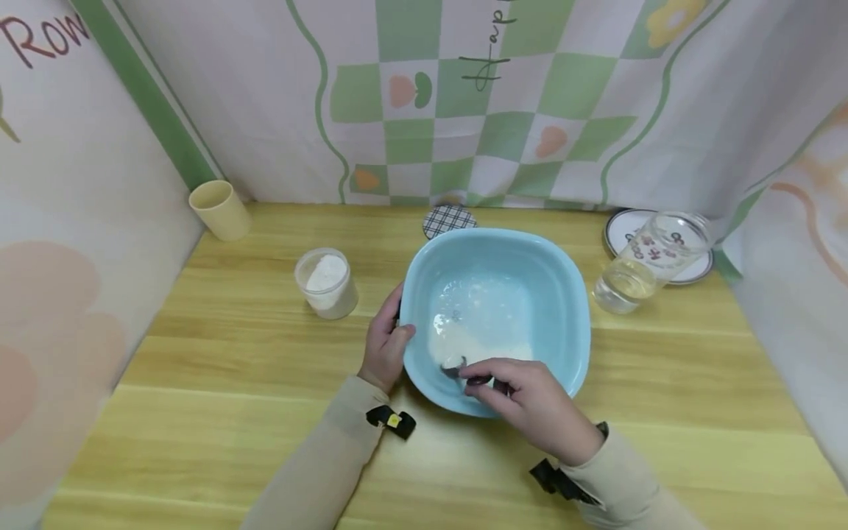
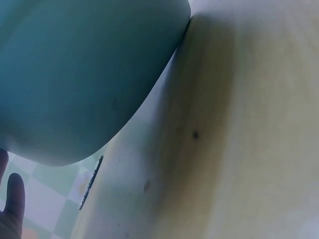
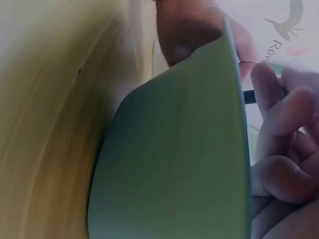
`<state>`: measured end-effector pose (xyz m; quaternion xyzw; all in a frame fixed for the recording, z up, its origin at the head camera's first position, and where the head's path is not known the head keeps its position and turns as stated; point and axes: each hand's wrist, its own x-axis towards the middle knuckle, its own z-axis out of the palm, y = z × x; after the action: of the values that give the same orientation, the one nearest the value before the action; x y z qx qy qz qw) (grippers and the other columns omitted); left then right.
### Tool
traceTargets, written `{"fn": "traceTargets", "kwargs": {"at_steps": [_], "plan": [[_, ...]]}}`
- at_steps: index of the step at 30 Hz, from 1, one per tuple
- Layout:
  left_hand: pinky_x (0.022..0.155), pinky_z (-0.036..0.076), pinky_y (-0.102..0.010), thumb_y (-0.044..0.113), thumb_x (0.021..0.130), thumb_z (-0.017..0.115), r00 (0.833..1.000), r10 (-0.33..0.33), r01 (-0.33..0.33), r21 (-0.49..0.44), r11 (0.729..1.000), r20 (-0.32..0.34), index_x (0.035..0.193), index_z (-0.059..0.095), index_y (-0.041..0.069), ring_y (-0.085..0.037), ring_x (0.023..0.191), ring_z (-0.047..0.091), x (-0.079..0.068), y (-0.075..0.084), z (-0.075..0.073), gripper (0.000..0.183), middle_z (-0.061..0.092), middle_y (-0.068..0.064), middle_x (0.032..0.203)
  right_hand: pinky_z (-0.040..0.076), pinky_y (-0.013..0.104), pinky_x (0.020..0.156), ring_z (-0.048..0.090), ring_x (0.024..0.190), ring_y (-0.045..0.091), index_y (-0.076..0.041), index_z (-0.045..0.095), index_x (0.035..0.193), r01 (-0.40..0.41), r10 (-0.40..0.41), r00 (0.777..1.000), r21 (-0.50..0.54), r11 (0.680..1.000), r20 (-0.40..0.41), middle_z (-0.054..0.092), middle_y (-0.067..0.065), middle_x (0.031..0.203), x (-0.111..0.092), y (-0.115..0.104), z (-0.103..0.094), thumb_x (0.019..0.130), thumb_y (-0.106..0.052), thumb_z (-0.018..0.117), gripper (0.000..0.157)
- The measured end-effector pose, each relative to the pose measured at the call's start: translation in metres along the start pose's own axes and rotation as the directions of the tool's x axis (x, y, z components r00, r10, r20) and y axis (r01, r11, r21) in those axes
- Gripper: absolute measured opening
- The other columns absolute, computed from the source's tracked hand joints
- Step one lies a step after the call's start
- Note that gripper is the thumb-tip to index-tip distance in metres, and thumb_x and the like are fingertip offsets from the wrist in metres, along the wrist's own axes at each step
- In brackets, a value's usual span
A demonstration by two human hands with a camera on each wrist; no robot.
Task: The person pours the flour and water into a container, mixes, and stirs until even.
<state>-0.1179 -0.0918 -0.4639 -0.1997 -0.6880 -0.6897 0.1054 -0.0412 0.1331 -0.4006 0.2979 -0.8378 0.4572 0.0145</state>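
A light blue basin (image 1: pixel 559 309) stands on the wooden table, holding a shallow white, wet mixture (image 1: pixel 464 342) spread over its bottom. My left hand (image 1: pixel 386 346) grips the basin's left side, thumb at the rim and fingers along the outer wall. Over the near part of the basin, my right hand (image 1: pixel 526 401) pinches a small utensil (image 1: pixel 453 369) with a dark handle and a metal head, which is low over the white mixture. In the right wrist view, curled fingers (image 3: pixel 286 119) surround the dark handle (image 3: pixel 249 97) beyond the rim. The basin's outer wall (image 2: pixel 84 74) fills much of the left wrist view.
Left of the basin is a clear jar (image 1: pixel 338 302) of white powder. A pale yellow cup (image 1: pixel 221 211) stands at the back left, a checked coaster (image 1: pixel 449 219) behind the basin. At right, a glass container (image 1: pixel 623 287) holds clear liquid before a dark-rimmed plate (image 1: pixel 626 221). Curtains enclose the table.
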Motion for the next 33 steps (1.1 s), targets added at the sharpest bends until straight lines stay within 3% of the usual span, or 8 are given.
{"fn": "traceTargets", "kwargs": {"at_steps": [5,13,22,29,33], "plan": [[0.108,0.045,-0.042,-0.004,0.082,0.040,1.000,0.014,-0.014,0.010,1.000,-0.003,0.151,0.040,-0.003,-0.033,0.135,0.049,0.000,0.000,0.001,0.069,0.045,-0.019,0.152,0.048,0.020,0.053,0.052,0.062,0.001,-0.017,0.071,0.098,-0.031,0.029,0.998,-0.020,0.999,-0.064,0.062,-0.016,0.084,0.001,-0.001,0.007,0.087,-0.012,0.078,0.013],[0.110,0.042,-0.043,-0.011,0.077,0.042,0.997,0.074,-0.074,0.002,0.997,0.001,0.149,0.041,-0.006,-0.033,0.137,0.046,0.001,0.002,0.004,0.072,0.045,-0.020,0.152,0.045,0.018,0.054,0.047,0.064,0.000,-0.018,0.067,0.099,-0.007,-0.015,0.988,-0.142,0.990,-0.152,0.056,-0.015,0.083,0.003,0.000,0.013,0.088,0.001,0.068,0.021],[0.108,0.045,-0.044,-0.009,0.077,0.042,0.994,0.106,-0.106,0.022,0.994,0.019,0.149,0.040,-0.006,-0.035,0.135,0.048,0.000,0.002,0.005,0.072,0.045,-0.022,0.151,0.047,0.021,0.057,0.051,0.069,0.004,-0.012,0.067,0.111,-0.053,0.045,0.994,-0.083,0.995,-0.097,0.056,-0.013,0.085,0.005,0.004,0.017,0.098,-0.013,0.064,0.013],[0.109,0.043,-0.044,-0.007,0.078,0.041,0.995,0.097,-0.098,0.019,0.995,0.013,0.150,0.041,-0.003,-0.031,0.137,0.046,-0.001,0.000,0.005,0.072,0.046,-0.019,0.151,0.047,0.025,0.063,0.048,0.069,0.004,-0.012,0.064,0.105,-0.095,0.071,0.992,-0.235,0.967,-0.108,0.057,-0.008,0.084,0.003,0.009,0.014,0.102,-0.011,0.056,0.009],[0.110,0.042,-0.044,-0.008,0.077,0.040,0.995,0.094,-0.094,0.017,0.995,0.015,0.150,0.040,-0.005,-0.032,0.137,0.046,0.000,0.000,0.006,0.073,0.045,-0.021,0.151,0.047,0.027,0.064,0.044,0.066,0.003,-0.011,0.067,0.098,-0.164,0.145,0.986,-0.286,0.944,-0.088,0.059,-0.006,0.081,0.000,0.010,0.007,0.103,-0.011,0.054,0.015]]}}
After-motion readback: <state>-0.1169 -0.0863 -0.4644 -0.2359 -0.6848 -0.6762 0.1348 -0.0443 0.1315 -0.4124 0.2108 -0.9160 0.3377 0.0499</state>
